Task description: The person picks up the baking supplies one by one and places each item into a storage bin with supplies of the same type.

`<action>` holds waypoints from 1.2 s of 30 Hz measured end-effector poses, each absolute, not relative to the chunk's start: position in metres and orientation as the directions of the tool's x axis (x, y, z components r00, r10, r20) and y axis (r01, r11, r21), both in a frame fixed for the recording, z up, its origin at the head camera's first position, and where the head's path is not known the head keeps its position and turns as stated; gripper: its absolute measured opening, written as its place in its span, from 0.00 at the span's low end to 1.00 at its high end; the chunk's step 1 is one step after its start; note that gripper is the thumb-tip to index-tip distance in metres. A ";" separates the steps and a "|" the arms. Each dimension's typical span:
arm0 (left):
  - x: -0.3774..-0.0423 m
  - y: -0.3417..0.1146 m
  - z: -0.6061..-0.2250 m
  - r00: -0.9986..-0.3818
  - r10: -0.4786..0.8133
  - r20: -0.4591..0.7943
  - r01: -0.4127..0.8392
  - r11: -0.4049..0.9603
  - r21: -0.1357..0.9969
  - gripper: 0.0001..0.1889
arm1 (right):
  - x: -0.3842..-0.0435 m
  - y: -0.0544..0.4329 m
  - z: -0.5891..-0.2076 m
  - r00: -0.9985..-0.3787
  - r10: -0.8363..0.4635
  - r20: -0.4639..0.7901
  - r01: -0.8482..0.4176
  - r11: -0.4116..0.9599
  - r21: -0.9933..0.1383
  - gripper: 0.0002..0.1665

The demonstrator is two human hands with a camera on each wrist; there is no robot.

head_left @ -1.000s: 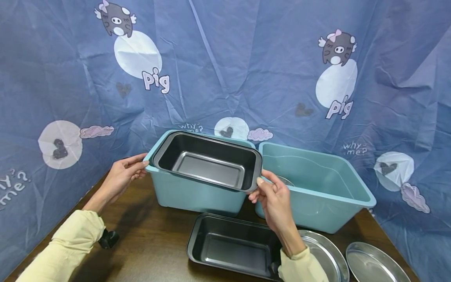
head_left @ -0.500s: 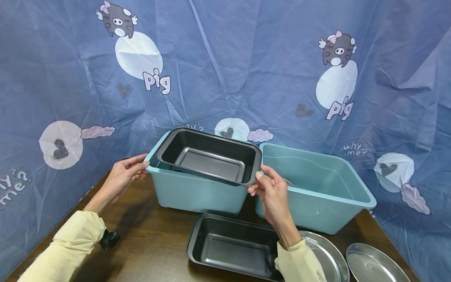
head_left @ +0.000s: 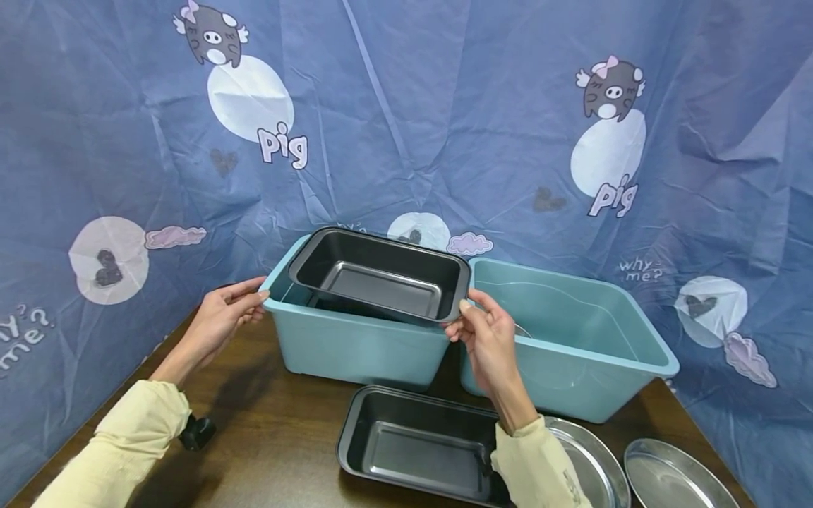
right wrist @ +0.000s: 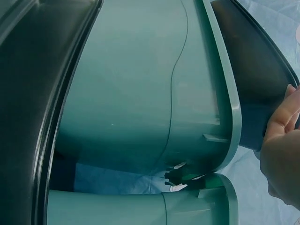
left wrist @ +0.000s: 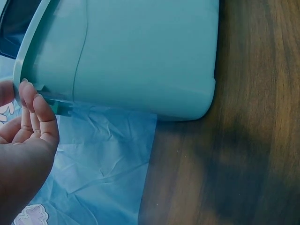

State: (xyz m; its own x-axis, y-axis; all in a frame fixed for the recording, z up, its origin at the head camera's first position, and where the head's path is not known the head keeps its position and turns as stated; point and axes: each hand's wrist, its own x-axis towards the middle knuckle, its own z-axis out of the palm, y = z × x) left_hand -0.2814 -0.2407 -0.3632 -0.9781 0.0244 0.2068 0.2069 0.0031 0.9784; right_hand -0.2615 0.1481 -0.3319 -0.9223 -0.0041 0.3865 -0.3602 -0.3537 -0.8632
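Note:
My right hand pinches the near right corner of a dark loaf pan. The pan is tilted over the left teal bin, and more dark metal shows beneath it inside that bin. In the right wrist view the held loaf pan stands above the bin's rim, with the right hand at its corner. My left hand grips the left end of the same bin's rim, thumb on top. The left wrist view shows the left hand's fingers curled under the rim of the bin.
A second teal bin stands to the right, a metal edge showing inside it. Another dark loaf pan lies on the wooden table in front. Two round metal pans, one nearer and one farther right, lie at the right.
The right hand has lifted the loaf pan slightly up and away, raising it further off the left bin's near rim. The left hand has stayed on the rim.

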 end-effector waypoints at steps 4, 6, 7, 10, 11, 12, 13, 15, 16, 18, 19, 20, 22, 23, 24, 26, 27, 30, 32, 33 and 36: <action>-0.282 -0.240 -0.363 -0.977 0.015 0.212 0.213 0.021 0.977 0.32 | -0.267 0.146 -0.332 -0.927 -0.002 0.375 -0.352 -0.338 -0.873 0.16; -0.282 -0.240 -0.363 -0.977 0.014 0.211 0.211 0.029 0.977 0.31 | -0.269 0.145 -0.332 -0.929 -0.003 0.369 -0.348 -0.328 -0.878 0.17; -0.281 -0.240 -0.363 -0.978 0.013 0.210 0.210 0.033 0.977 0.31 | -0.270 0.145 -0.332 -0.930 -0.003 0.368 -0.347 -0.325 -0.880 0.18; -0.281 -0.240 -0.362 -0.978 0.012 0.210 0.210 0.037 0.977 0.31 | -0.271 0.143 -0.331 -0.932 -0.008 0.363 -0.342 -0.316 -0.885 0.20; -0.281 -0.240 -0.362 -0.977 0.012 0.211 0.211 0.039 0.977 0.31 | -0.272 0.143 -0.331 -0.932 -0.008 0.362 -0.342 -0.314 -0.886 0.20; -0.281 -0.240 -0.362 -0.977 0.013 0.211 0.212 0.037 0.977 0.31 | -0.272 0.142 -0.331 -0.932 -0.006 0.362 -0.342 -0.314 -0.886 0.20; -0.281 -0.240 -0.362 -0.977 0.014 0.211 0.212 0.035 0.977 0.31 | -0.272 0.141 -0.330 -0.933 -0.006 0.360 -0.341 -0.314 -0.886 0.20; -0.281 -0.240 -0.362 -0.977 0.017 0.212 0.213 0.028 0.977 0.31 | -0.273 0.140 -0.330 -0.934 -0.003 0.359 -0.340 -0.311 -0.888 0.20; -0.281 -0.240 -0.362 -0.977 0.017 0.212 0.212 0.023 0.977 0.31 | -0.274 0.140 -0.329 -0.934 -0.002 0.358 -0.340 -0.309 -0.888 0.20; -0.281 -0.240 -0.362 -0.978 0.020 0.210 0.210 0.017 0.978 0.32 | -0.275 0.139 -0.329 -0.934 0.002 0.357 -0.341 -0.304 -0.890 0.21; -0.281 -0.240 -0.362 -0.978 0.020 0.208 0.208 0.016 0.978 0.32 | -0.276 0.138 -0.329 -0.933 0.002 0.359 -0.343 -0.299 -0.890 0.21; -0.281 -0.240 -0.362 -0.978 0.020 0.206 0.206 0.009 0.979 0.32 | -0.277 0.137 -0.329 -0.934 0.001 0.358 -0.343 -0.294 -0.892 0.21; -0.281 -0.240 -0.362 -0.979 0.019 0.203 0.203 0.012 0.979 0.32 | -0.279 0.136 -0.329 -0.934 -0.005 0.358 -0.342 -0.280 -0.897 0.20; -0.281 -0.240 -0.362 -0.979 0.019 0.202 0.202 0.010 0.979 0.32 | -0.280 0.136 -0.329 -0.935 -0.008 0.354 -0.339 -0.270 -0.901 0.20; -0.280 -0.240 -0.362 -0.979 0.020 0.201 0.201 0.009 0.980 0.32 | -0.281 0.135 -0.329 -0.937 -0.011 0.349 -0.334 -0.256 -0.907 0.20; -0.280 -0.240 -0.362 -0.979 0.022 0.201 0.202 0.009 0.979 0.32 | -0.282 0.135 -0.329 -0.945 -0.017 0.327 -0.316 -0.213 -0.925 0.20; -0.280 -0.240 -0.362 -0.979 0.024 0.203 0.203 0.016 0.979 0.32 | -0.283 0.135 -0.328 -0.950 -0.019 0.312 -0.303 -0.189 -0.934 0.21; -0.280 -0.240 -0.362 -0.978 0.027 0.207 0.207 0.026 0.978 0.32 | -0.285 0.134 -0.326 -0.965 -0.027 0.260 -0.255 -0.120 -0.959 0.23; -0.280 -0.240 -0.362 -0.978 0.027 0.209 0.209 0.024 0.978 0.32 | -0.287 0.134 -0.323 -0.972 -0.039 0.230 -0.227 -0.071 -0.971 0.25; -0.281 -0.240 -0.362 -0.978 0.026 0.209 0.209 0.020 0.978 0.32 | -0.288 0.134 -0.321 -0.975 -0.042 0.217 -0.215 -0.050 -0.975 0.25; -0.281 -0.240 -0.362 -0.978 0.027 0.209 0.209 0.002 0.978 0.32 | -0.288 0.136 -0.318 -0.979 -0.048 0.199 -0.198 -0.010 -0.980 0.27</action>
State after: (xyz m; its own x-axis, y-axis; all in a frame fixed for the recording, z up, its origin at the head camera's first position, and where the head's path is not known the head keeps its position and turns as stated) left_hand -0.2808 -0.2404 -0.3623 -0.9776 0.0265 0.2086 0.2087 0.0015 0.9780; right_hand -0.2885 0.1359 -0.3178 -0.9789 -0.0478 0.1986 -0.1983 -0.0098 -0.9801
